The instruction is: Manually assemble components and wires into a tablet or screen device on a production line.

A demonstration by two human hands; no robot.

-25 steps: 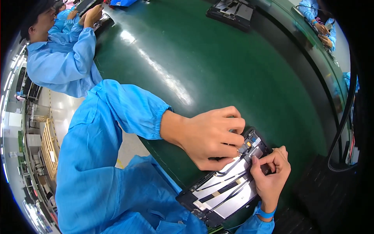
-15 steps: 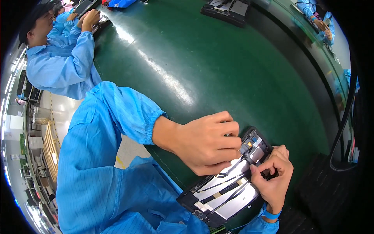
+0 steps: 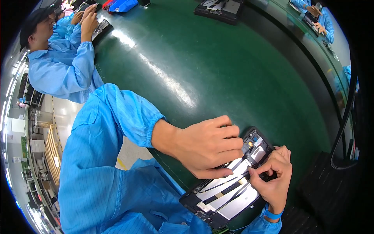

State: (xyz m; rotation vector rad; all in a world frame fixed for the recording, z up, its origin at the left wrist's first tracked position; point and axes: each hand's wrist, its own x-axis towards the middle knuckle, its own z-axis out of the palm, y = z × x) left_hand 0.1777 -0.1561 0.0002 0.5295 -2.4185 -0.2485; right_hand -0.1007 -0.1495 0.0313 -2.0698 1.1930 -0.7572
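Note:
An opened tablet with a black frame lies tilted near the front edge of the table, showing silvery-white battery panels, dark ribbon cables and a circuit board at its far end. Over its left side arches my left hand, fingers bent down towards the cables and their tips partly hidden. From the right, my right hand rests on the tablet's edge. Its thumb and forefinger are pinched together near a dark cable across the middle; whatever lies between them is too small to make out. A blue wrist strap circles my right wrist.
Another opened device sits at the far side of the green table. A co-worker in blue handles a device at far left, near a blue bin. A black cable hangs at right, beside a glass-edged conveyor.
My left hand has dropped slightly, its thumb sliding a little over the cables. My right hand keeps its pinch. The co-worker's hands at left have risen, and the view has shifted slightly.

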